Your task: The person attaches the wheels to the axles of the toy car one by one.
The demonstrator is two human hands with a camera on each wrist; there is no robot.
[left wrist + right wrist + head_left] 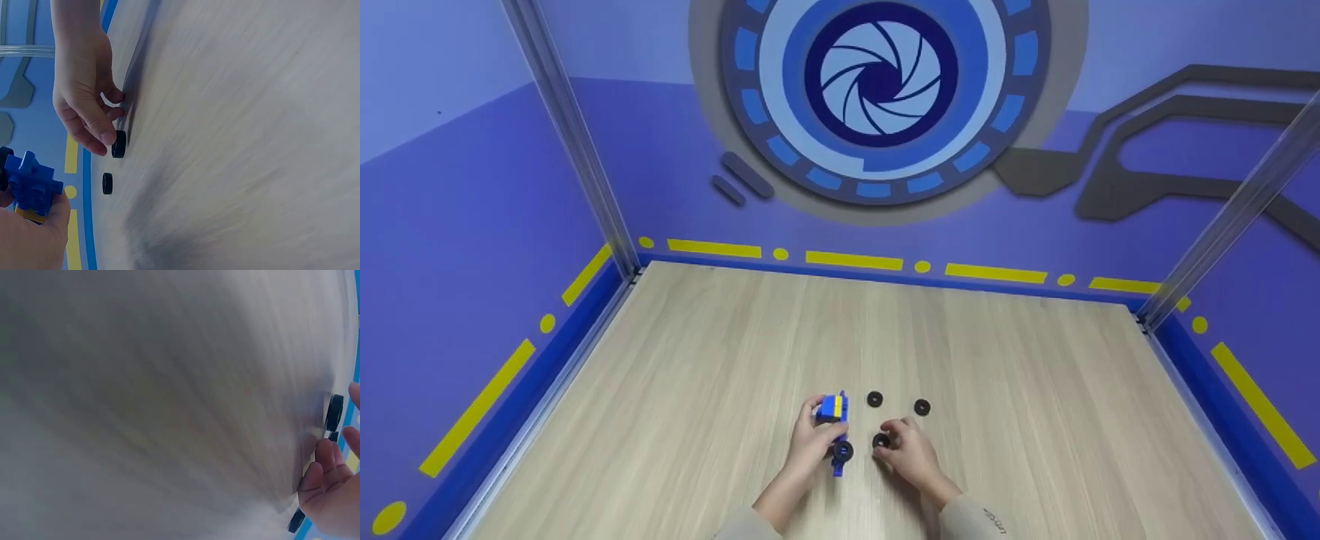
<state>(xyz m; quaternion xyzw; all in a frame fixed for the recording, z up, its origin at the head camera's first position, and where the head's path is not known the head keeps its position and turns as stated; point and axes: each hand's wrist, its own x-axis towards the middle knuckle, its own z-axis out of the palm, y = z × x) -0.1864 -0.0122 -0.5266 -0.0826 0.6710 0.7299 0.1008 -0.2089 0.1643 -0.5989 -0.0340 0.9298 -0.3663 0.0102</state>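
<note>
My left hand grips a blue toy brick vehicle with a yellow stripe, thumb on its near side. A black wheel is fitted at its lower end. In the left wrist view the blue build shows studs and a stub of axle. My right hand hovers at a loose black tire, thumb and forefinger spread to either side of it. From the right wrist view, that tire sits on the table just below the fingertips, with a small gap. The other right fingers curl loosely.
Two more black tires, one at left and one at right, lie flat beyond my right hand. The wooden table is bounded by blue printed walls with metal corner posts.
</note>
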